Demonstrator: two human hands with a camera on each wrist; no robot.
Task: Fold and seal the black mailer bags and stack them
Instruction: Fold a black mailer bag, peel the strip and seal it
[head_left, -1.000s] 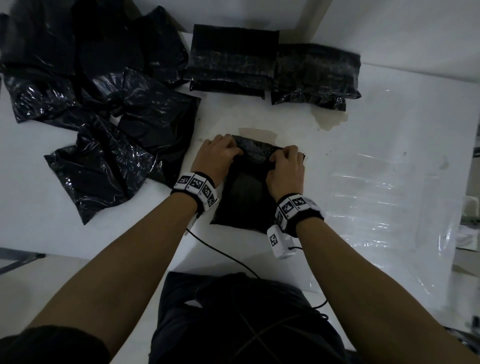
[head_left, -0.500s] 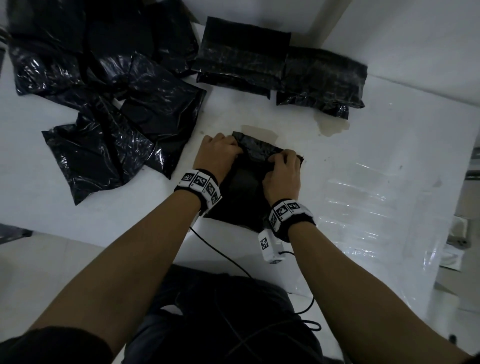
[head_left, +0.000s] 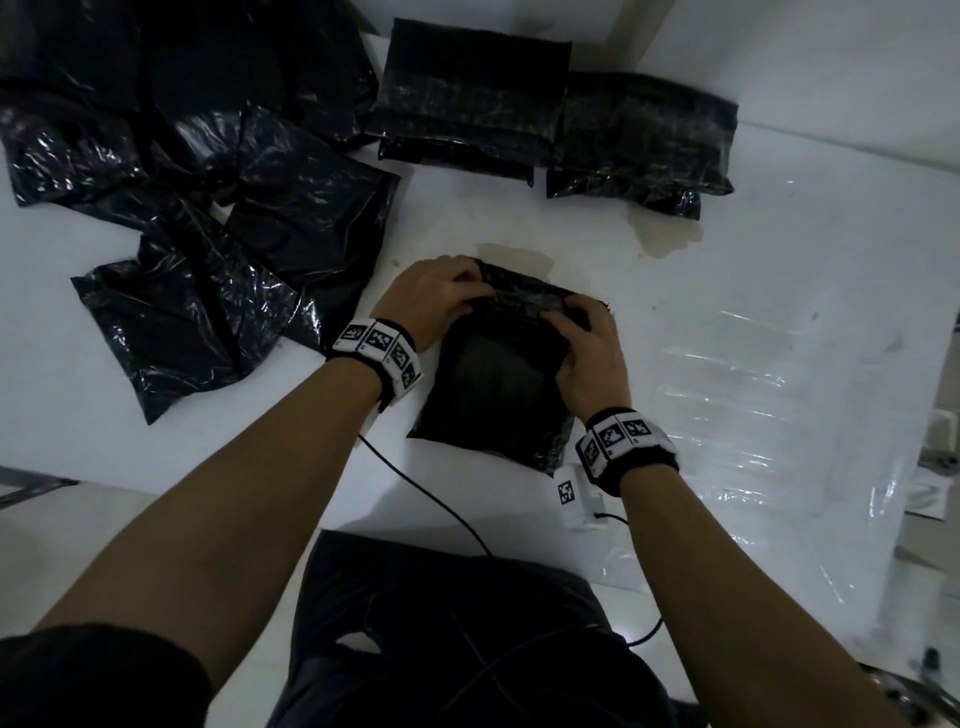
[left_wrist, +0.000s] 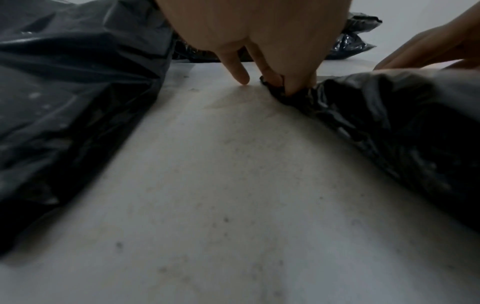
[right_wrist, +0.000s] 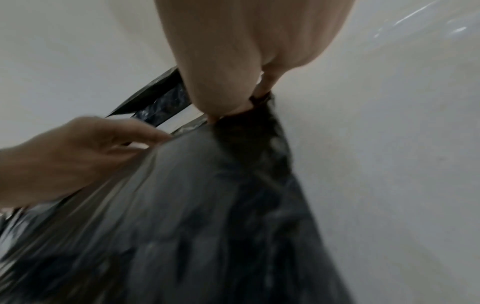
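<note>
Glossy, crinkled black plastic mailer bag (head_left: 498, 384)

the head view looks steeply down from above the person onto the white table (head_left: 779, 312), taking in both forearms and the far wall edge. the left wrist view sits low, just above the table (left_wrist: 233, 195), facing along the left hand (left_wrist: 259, 37) toward the wall. the right wrist view sits close behind the right hand (right_wrist: 246, 51), tilted. all three views share the mailer bag (head_left: 493, 384) (left_wrist: 402, 123) (right_wrist: 207, 226); each wrist view also catches the opposite hand.
</note>
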